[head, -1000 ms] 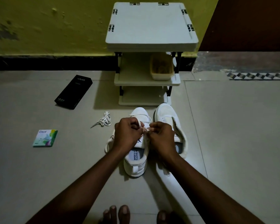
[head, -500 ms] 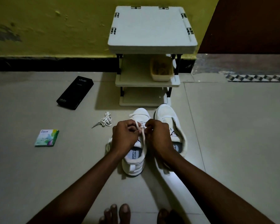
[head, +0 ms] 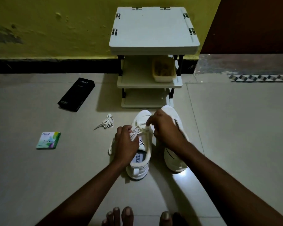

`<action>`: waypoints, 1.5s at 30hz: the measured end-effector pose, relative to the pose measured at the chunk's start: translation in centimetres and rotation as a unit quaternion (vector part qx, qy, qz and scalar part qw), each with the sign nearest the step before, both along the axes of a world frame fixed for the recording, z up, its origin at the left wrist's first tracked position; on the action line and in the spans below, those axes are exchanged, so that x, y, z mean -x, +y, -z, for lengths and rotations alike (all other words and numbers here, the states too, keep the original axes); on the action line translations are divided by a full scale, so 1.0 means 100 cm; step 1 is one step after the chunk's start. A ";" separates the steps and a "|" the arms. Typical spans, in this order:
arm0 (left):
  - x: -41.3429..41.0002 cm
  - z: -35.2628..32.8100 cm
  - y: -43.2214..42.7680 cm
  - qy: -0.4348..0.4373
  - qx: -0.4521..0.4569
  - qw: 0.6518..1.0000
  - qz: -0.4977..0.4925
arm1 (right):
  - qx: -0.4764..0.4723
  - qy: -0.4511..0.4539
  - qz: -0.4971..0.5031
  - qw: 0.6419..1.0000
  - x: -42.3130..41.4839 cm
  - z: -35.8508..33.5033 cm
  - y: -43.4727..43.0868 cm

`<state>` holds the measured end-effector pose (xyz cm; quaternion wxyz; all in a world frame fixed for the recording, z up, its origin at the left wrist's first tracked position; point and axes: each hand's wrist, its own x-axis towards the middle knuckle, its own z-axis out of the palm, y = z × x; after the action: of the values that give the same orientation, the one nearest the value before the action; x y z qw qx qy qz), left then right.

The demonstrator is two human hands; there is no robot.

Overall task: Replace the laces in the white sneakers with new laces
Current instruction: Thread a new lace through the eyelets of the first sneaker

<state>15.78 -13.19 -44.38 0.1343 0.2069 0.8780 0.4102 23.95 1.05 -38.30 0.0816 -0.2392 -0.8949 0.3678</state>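
Left sneaker (head: 138,168) and right sneaker (head: 175,162) stood side by side on the floor (head: 235,128) before a shelf rack (head: 153,46). Left hand (head: 126,142) had fingers curled round the lace (head: 136,133) on the left sneaker; right hand (head: 167,128) pinched that lace near the upper eyelets. Lace bundle (head: 105,123) lay just left of the sneakers, black box (head: 77,94) and green packet (head: 48,140) farther left.

Your left hand (head: 126,144) gripped the lace (head: 141,130) over the left sneaker (head: 137,172), while your right hand (head: 167,130) pinched it nearer the toe. The right sneaker (head: 176,162) stood just beside; a bundled lace (head: 106,123) lay on the floor (head: 39,176) nearby.
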 end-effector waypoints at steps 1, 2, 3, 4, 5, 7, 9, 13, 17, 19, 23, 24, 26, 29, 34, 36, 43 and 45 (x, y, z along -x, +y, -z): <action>0.000 0.000 0.001 0.002 0.008 1.000 0.005 | -0.028 -0.072 -0.050 0.996 0.002 0.001 0.002; 0.000 0.000 0.001 0.006 0.021 1.000 0.011 | -0.062 -0.127 -0.093 0.986 0.004 0.003 0.003; 0.000 0.001 0.002 0.009 0.039 0.999 0.015 | -0.121 -0.158 -0.132 0.971 0.005 0.005 0.005; -0.001 0.000 0.002 0.014 0.057 0.998 0.019 | -0.169 -0.171 -0.171 0.955 0.008 0.004 0.006; -0.001 -0.001 0.003 0.016 0.072 0.997 0.022 | -0.206 -0.181 -0.202 0.940 0.009 0.002 0.008; -0.002 -0.003 0.004 0.018 0.090 0.995 0.028 | -0.286 -0.200 -0.229 0.909 0.013 -0.010 0.012; -0.003 -0.004 0.005 0.028 0.103 0.994 0.031 | -0.309 -0.148 -0.203 0.917 0.012 -0.017 0.021; -0.008 -0.007 0.008 0.049 0.171 0.984 0.008 | -0.143 0.131 0.029 0.981 0.003 -0.017 0.018; -0.011 -0.011 0.012 0.050 0.214 0.975 -0.012 | 0.387 0.225 0.182 0.876 0.002 -0.028 0.007; -0.011 -0.010 0.013 0.048 0.223 0.974 -0.013 | 0.215 0.147 0.118 0.958 0.000 -0.024 0.015; -0.011 -0.008 0.011 0.056 0.207 0.977 -0.022 | -0.180 -0.159 -0.147 0.959 -0.002 -0.011 0.028; -0.010 -0.007 0.011 0.058 0.204 0.977 -0.020 | -0.190 -0.181 -0.169 0.950 -0.001 -0.008 0.030; -0.010 -0.006 0.011 0.059 0.209 0.976 -0.013 | -0.228 -0.129 -0.187 0.947 0.002 -0.009 0.029; -0.009 -0.008 0.012 0.066 0.223 0.972 -0.015 | -0.184 0.063 -0.108 0.975 -0.001 -0.020 0.020; -0.009 -0.007 0.012 0.066 0.229 0.971 -0.014 | -0.063 0.211 0.043 0.974 -0.003 -0.045 0.005; -0.009 -0.007 0.012 0.065 0.235 0.970 -0.016 | 0.119 0.231 0.063 0.964 -0.008 -0.047 0.005; -0.011 -0.011 0.015 0.077 0.260 0.963 -0.006 | -0.120 -0.063 -0.037 0.990 -0.012 -0.014 0.015; -0.011 -0.012 0.015 0.077 0.263 0.962 -0.007 | -0.121 -0.137 -0.087 0.979 -0.012 -0.016 0.011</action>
<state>16.92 -11.72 -43.23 0.1133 0.1891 0.9641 0.1482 25.10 2.14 -36.69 -0.0453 -0.1969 -0.9530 0.2259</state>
